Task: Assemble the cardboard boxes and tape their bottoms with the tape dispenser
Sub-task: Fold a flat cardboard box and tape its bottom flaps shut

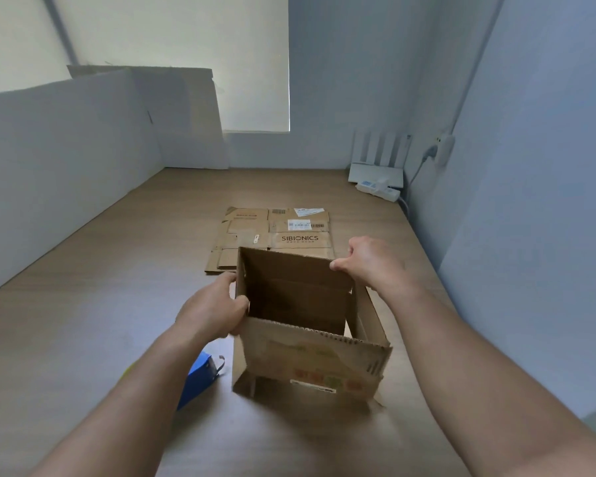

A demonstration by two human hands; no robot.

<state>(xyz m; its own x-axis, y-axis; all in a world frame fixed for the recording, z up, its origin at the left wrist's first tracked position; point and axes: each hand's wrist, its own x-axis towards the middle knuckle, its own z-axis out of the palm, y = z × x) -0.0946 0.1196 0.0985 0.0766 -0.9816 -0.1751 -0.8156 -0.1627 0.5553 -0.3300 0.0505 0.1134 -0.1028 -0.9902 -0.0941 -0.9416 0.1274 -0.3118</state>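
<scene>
Honestly, gripped by my left hand (217, 311) at nine o'clock and right hand (369, 263) at one (bottom untaped), the box (310, 359) could skew.

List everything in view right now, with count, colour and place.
open cardboard box: 1, brown, standing near the table's middle, top open
flattened cardboard box: 1, brown with labels and SIBIONICS print, lying flat just beyond the open box
tape dispenser: 1, blue, on the table left of the open box, partly hidden by the left forearm
power strip: 1, white, far right corner
table: 1, light wood, under everything
white boards: several, along the left and back edges
left hand: 1, grips the open box's left wall
right hand: 1, pinches its far right rim corner
</scene>
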